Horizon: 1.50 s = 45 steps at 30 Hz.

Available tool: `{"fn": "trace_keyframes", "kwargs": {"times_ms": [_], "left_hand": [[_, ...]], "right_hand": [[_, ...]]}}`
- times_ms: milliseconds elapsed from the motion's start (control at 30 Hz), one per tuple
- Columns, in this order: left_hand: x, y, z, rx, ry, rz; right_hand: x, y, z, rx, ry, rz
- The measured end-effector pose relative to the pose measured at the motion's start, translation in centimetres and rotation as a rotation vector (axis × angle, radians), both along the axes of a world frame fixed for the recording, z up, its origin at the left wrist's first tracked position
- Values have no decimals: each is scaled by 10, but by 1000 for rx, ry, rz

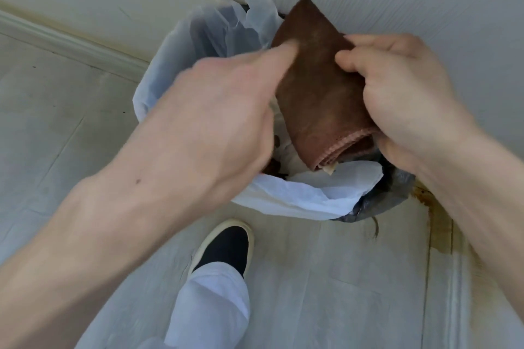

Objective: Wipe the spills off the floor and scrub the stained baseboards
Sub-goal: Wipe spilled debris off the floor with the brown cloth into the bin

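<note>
Right hand grips the folded brown cloth; left hand's straight fingers press it over the white-lined bin; debris may spill toward six o'clock.

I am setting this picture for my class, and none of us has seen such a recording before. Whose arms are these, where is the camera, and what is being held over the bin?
There is no machine here. The single picture comes from a camera worn on a person's head, looking down, so the arms are the wearer's own. The right hand grips a folded brown cloth, fingers curled round its edge. The left hand touches the cloth's other side with a straight finger; it is blurred. Both are above a bin lined with a white bag standing against the wall. Below are pale floor tiles, the person's black shoe, and a brown spill near the right baseboard. Another baseboard runs along the left.
</note>
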<state>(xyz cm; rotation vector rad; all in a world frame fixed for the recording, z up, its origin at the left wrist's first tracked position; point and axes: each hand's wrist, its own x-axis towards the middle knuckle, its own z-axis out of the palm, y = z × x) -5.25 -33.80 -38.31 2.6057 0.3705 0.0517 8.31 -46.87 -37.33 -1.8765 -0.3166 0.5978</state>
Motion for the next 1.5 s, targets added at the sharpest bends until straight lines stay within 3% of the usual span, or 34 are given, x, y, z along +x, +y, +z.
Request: {"fn": "trace_keyframes", "kwargs": {"times_ms": [67, 133, 233, 300, 367, 467, 567, 700, 800, 900, 967, 1033, 1100, 1167, 1233, 1267, 1367, 1500], "left_hand": [[3, -2, -5, 44, 120, -54], [1, 4, -7, 85, 185, 18], [1, 4, -2, 26, -32, -27], [5, 4, -10, 59, 107, -81], [7, 14, -10, 90, 198, 11], [8, 10, -1, 46, -51, -11], [8, 10, -5, 90, 101, -68], [5, 10, 2, 56, -48, -72], [0, 15, -8, 118, 153, -81], [-2, 9, 9, 53, -1, -108], [-8, -7, 13, 110, 142, -255], [0, -2, 5, 44, 298, -170], [5, 15, -1, 35, 162, -53], [6, 8, 2, 17, 42, -106], [-2, -2, -3, 112, 136, -253], [-3, -2, 4, 116, 235, -194], [1, 7, 10, 93, 35, -77], [-3, 10, 2, 111, 300, -90]], "right_hand": [[2, -1, -1, -3, -16, 5], [2, -3, -3, -10, -23, 36], [1, -4, -6, -21, -55, 48], [0, -3, -7, -16, -62, 40], [-2, -4, -7, -37, -94, 59], [-1, -6, -11, -49, -117, 72], [-2, -5, -9, -41, -116, 55], [-1, -9, -11, 54, -67, -8], [-1, -7, -6, 89, -45, -25], [1, -5, -8, 87, -79, -24], [2, -3, -9, 79, -79, -13], [0, -3, -9, 61, -88, -19], [0, -3, -9, 56, -108, -11], [3, -1, -10, 69, -122, -10], [4, 0, -10, 83, -140, 9], [4, -1, -10, 83, -142, 17], [4, -6, -13, 88, -109, -4], [3, -6, -6, 149, -43, -54]]}}
